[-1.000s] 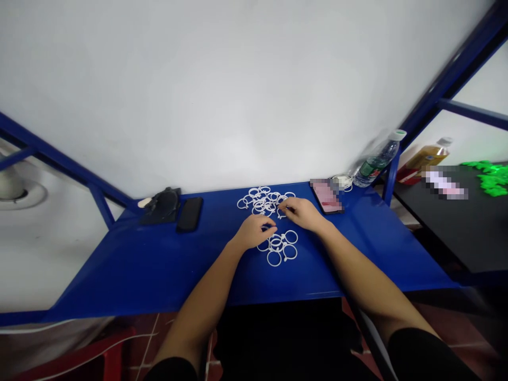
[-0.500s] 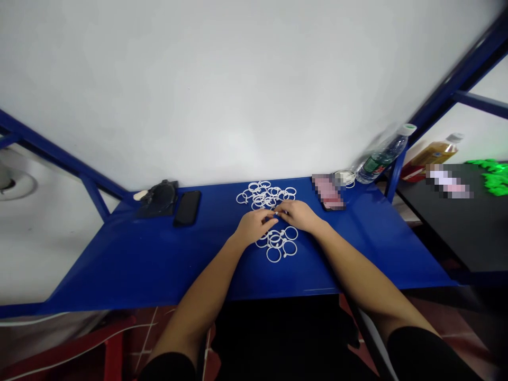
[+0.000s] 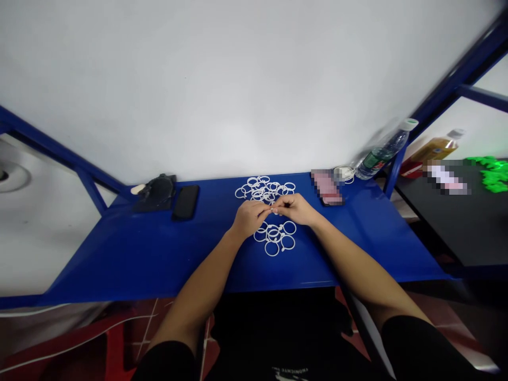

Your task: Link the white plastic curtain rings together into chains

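- left hand [image 3: 249, 217] and right hand [image 3: 296, 209] meet at the fingertips, narrowly pinching a white ring [image 3: 272, 209], mostly hidden;
- ring pile [image 3: 262, 191] lies near the far edge of the blue surface [image 3: 151, 259]; smaller ring group [image 3: 273, 234] lies between hands and near edge;
- bottle [image 3: 381, 154] is by the far right corner.

Shirt lettering [image 3: 291, 370], bottle label [image 3: 373, 160]: too small to read.
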Demonstrator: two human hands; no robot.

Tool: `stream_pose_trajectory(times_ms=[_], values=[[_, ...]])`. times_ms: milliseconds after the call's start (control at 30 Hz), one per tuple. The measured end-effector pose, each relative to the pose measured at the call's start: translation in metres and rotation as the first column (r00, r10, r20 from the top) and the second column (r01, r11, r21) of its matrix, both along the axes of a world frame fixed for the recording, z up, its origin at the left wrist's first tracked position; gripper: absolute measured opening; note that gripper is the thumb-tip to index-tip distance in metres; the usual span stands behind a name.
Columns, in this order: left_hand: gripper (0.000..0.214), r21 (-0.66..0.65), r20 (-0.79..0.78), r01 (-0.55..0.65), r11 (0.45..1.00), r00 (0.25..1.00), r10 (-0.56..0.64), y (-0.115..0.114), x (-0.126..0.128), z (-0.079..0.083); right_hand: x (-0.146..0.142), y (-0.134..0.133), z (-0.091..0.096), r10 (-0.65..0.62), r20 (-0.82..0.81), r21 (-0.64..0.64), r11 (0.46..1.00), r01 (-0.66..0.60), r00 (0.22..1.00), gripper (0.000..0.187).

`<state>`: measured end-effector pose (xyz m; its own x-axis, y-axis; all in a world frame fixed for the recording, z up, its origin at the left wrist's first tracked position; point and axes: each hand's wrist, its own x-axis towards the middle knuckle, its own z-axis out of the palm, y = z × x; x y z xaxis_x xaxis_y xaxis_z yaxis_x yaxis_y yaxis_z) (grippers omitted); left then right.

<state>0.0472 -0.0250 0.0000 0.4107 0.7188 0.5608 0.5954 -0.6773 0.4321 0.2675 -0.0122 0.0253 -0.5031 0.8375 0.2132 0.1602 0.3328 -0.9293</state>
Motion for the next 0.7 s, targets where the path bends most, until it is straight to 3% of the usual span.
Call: stream_pose_trajectory(times_ms=[67, 167, 267, 367, 433, 533, 600, 700], values=[[0.02, -0.007, 0.015, -0.016, 1.0, 1.0, 0.016, 0.002, 0.0, 0.0, -0.001, -0.001, 0.001, -0.039, 0.013, 0.041, 0.998, 0.038, 0.999, 0.028], [0.016, -0.047, 0.021, -0.011, 0.999, 1.0, 0.012, 0.006, -0.004, 0.0, 0.0, -0.001, 0.003, -0.131, 0.15, 0.215, 0.972, 0.097, 0.98, 0.017], [0.012, -0.122, -0.02, -0.013, 0.992, 1.0, 0.011, 0.01, -0.011, -0.001, 0.003, 0.001, 0.003, -0.152, 0.341, 0.355, 0.935, 0.023, 0.928, 0.012], [0.011, -0.192, -0.085, -0.017, 0.981, 0.996, 0.001, 0.013, -0.015, -0.004, 0.011, 0.007, 0.002, -0.183, 0.416, 0.371, 0.928, 0.018, 0.891, 0.015], [0.011, -0.226, -0.117, -0.017, 0.974, 0.993, -0.01, 0.014, -0.016, -0.006, 0.02, 0.014, 0.001, -0.297, 0.414, 0.405, 0.906, 0.118, 0.86, 0.016], [0.013, -0.227, -0.134, -0.043, 0.973, 0.991, 0.013, 0.016, -0.016, -0.01, 0.038, 0.026, 0.0, -0.494, 0.439, 0.466, 0.839, 0.281, 0.75, 0.017], [0.015, -0.205, -0.128, -0.049, 0.977, 0.992, 0.023, 0.017, -0.016, -0.012, 0.048, 0.032, -0.002, -0.526, 0.5, 0.448, 0.837, 0.315, 0.688, 0.02], [0.017, -0.171, -0.117, -0.046, 0.984, 0.993, 0.027, 0.019, -0.016, -0.015, 0.051, 0.035, -0.006, -0.488, 0.561, 0.432, 0.861, 0.267, 0.668, 0.023]])
